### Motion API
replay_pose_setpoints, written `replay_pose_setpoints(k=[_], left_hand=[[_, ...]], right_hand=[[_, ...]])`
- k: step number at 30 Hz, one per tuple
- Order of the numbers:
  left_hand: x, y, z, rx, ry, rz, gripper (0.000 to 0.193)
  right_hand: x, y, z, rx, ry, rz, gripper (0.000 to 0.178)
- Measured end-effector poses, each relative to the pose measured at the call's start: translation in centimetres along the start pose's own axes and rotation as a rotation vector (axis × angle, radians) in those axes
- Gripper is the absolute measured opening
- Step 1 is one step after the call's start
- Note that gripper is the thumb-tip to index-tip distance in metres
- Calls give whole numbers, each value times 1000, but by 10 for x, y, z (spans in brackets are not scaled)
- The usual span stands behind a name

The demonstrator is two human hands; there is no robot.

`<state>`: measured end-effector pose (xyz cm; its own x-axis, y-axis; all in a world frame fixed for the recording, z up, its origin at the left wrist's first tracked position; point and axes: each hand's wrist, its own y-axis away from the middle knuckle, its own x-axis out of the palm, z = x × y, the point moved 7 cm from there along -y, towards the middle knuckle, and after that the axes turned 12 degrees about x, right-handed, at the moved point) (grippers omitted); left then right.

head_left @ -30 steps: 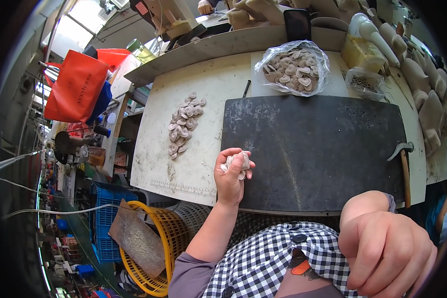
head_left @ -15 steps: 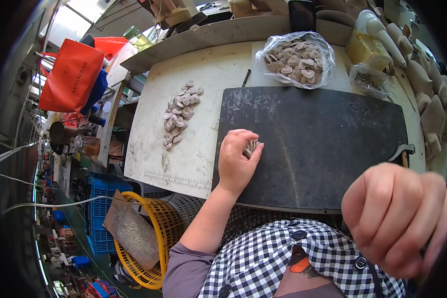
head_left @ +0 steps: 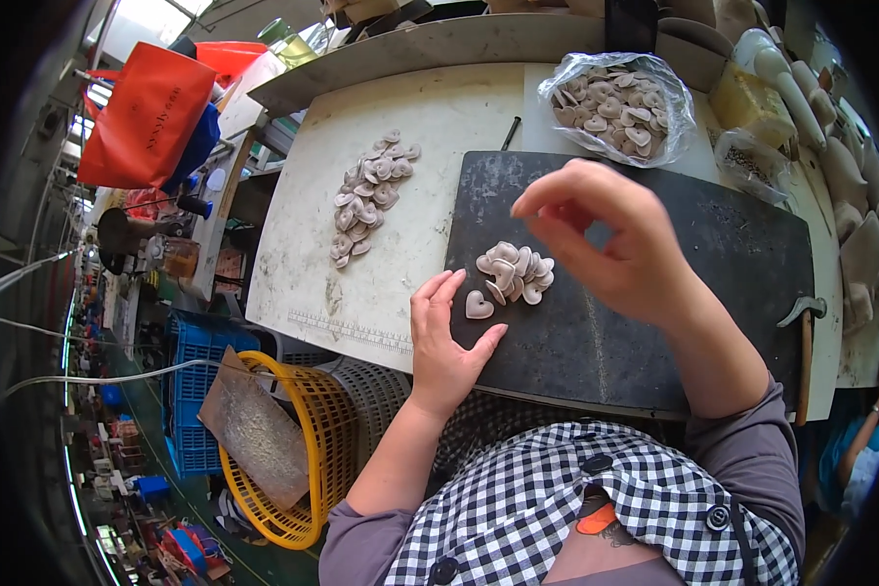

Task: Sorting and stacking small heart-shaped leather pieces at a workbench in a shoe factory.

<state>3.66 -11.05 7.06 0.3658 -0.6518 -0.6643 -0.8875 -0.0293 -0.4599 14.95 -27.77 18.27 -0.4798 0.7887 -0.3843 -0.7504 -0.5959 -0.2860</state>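
Observation:
Palm down at the left edge of the black mat [head_left: 645, 361], my left hand [head_left: 443, 337] has its thumb and fingers spread. In the gap between them a single beige heart-shaped piece [head_left: 479, 305] lies flat on the mat, apart from my fingers. Just beyond it is a loose pile of similar heart pieces [head_left: 516, 271], some tilted on edge. My right hand [head_left: 610, 239] hovers over the mat, right of the pile, thumb and index fingertips brought together in a pinch. Anything between those fingertips is too small to make out.
A longer heap of heart pieces [head_left: 369, 200] lies on the pale board [head_left: 293, 234]. Behind the mat are a plastic bag of hearts [head_left: 620, 107], a dark rod [head_left: 510, 133] and a clear box of small metal bits [head_left: 752, 166]. A hammer [head_left: 805, 356] lies at the mat's right edge.
My left hand has opened and drawn slightly nearer; heart pieces it had held now lie on the mat. The right hand has swung from the lower right to above the mat.

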Motion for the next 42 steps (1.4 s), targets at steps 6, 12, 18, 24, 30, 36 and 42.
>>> replay_pose_setpoints(k=[6,12,18,24,30,36,42], left_hand=[[8,-11,-12,56,-15,-2,54],[13,-10,-13,132,-40,-16,34],[6,4,-16,256,-153,-70,29],[4,5,16,-242,417,-179,19],[21,7,33,-679,1439,-322,12],[23,3,28,-680,1095,-158,21],[14,-21,8,-277,290,-28,33]], right_hand=[[69,1,-70,-48,542,320,58],[67,0,-80,48,518,442,57],[50,0,-70,30,627,399,54],[50,-2,-53,-108,668,397,38],[63,1,-63,-134,692,427,29],[70,2,-59,-152,790,431,33],[67,-2,-58,-179,713,317,39]])
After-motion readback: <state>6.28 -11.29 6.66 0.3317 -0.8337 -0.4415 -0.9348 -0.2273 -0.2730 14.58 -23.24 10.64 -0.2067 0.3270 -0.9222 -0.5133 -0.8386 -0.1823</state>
